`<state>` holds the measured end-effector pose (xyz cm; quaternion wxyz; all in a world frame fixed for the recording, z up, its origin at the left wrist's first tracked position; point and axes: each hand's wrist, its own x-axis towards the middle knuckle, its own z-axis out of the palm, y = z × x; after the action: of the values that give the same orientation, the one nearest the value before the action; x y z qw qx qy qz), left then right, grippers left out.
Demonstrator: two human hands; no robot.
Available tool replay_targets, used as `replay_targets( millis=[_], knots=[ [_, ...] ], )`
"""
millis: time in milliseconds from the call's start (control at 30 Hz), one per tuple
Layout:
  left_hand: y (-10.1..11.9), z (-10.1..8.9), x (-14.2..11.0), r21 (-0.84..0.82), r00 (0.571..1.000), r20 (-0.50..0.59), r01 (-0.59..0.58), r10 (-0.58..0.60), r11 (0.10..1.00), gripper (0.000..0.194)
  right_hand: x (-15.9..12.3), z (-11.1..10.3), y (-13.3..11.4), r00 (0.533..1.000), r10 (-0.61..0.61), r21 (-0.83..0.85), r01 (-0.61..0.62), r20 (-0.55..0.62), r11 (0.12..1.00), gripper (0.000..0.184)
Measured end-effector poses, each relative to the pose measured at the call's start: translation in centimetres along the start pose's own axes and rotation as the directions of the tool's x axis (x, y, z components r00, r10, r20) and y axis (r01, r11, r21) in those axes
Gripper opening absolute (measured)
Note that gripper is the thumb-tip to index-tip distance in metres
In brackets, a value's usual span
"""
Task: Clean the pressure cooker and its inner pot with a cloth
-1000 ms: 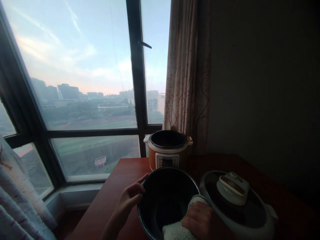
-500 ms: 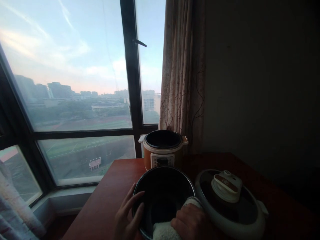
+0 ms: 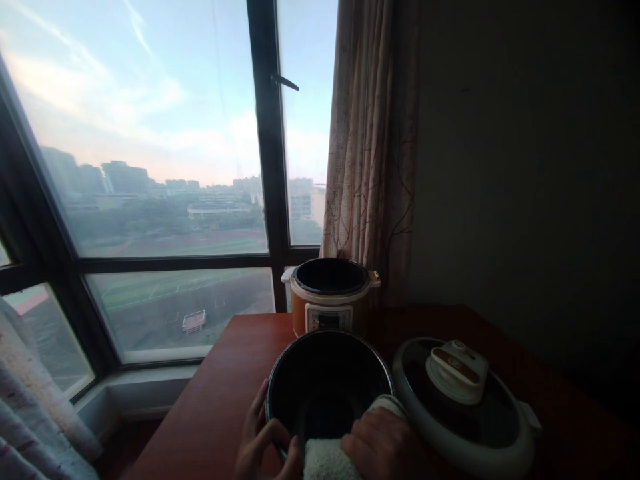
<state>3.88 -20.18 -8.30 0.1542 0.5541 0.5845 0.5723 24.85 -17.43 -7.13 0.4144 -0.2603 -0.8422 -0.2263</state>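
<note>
A dark inner pot [image 3: 320, 380] with a shiny rim stands tilted toward me at the table's near side. My left hand [image 3: 267, 437] is closed around its lower left rim, fingers curled at the edge. A pale, fluffy cloth [image 3: 330, 460] is bunched in my right hand [image 3: 383, 440], whose fingers are closed over it. The cloth lies against the pot's near right rim and wall. Behind the pot stands an orange and white electric pressure cooker [image 3: 327, 307], lidless, its dark cavity facing up. The cooker's lid [image 3: 465, 400] rests to the right of my right hand.
A reddish-brown table [image 3: 215, 387] carries all these things. A large window with a dark frame [image 3: 267, 167] is behind and left. A patterned curtain [image 3: 367, 147] hangs behind the cooker, and another curtain [image 3: 35, 400] is at the lower left.
My left hand has slid down along the rim toward me, its fingers now more curled. My right hand with the cloth stays nearly in place. The whole view has shifted slightly.
</note>
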Motion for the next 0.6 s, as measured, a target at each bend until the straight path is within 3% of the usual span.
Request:
replay_targets(
  millis=[133,233,400,500,600],
  knots=[
    [-0.4,-0.6,1.6,-0.074,0.992,0.126,0.017,-0.007,0.997,0.027,-1.1,1.1,0.8,0.995,0.012,0.085,-0.003,-0.098,0.996,0.042],
    [-1.1,-1.2,3.2,-0.172,0.976,0.217,0.052,-0.014,0.984,0.026,-2.0,1.1,1.9,0.997,0.015,0.173,-0.001,-0.081,0.985,0.044],
    [-1.5,-2.3,6.3,-0.325,0.884,0.466,0.135,0.035,0.936,0.03,-2.3,-0.2,2.9,0.999,-0.024,0.234,0.033,-0.04,0.972,0.037],
    [-1.1,-2.4,7.5,-0.372,0.86,0.509,0.186,0.033,0.909,0.037,-2.3,-0.4,2.8,0.998,-0.019,0.246,0.031,-0.053,0.969,0.04],
    [-1.0,-2.0,7.7,-0.393,0.864,0.504,0.228,0.001,0.891,0.041,-2.6,0.0,2.4,0.997,-0.007,0.16,0.019,-0.076,0.987,0.03]
  ],
)
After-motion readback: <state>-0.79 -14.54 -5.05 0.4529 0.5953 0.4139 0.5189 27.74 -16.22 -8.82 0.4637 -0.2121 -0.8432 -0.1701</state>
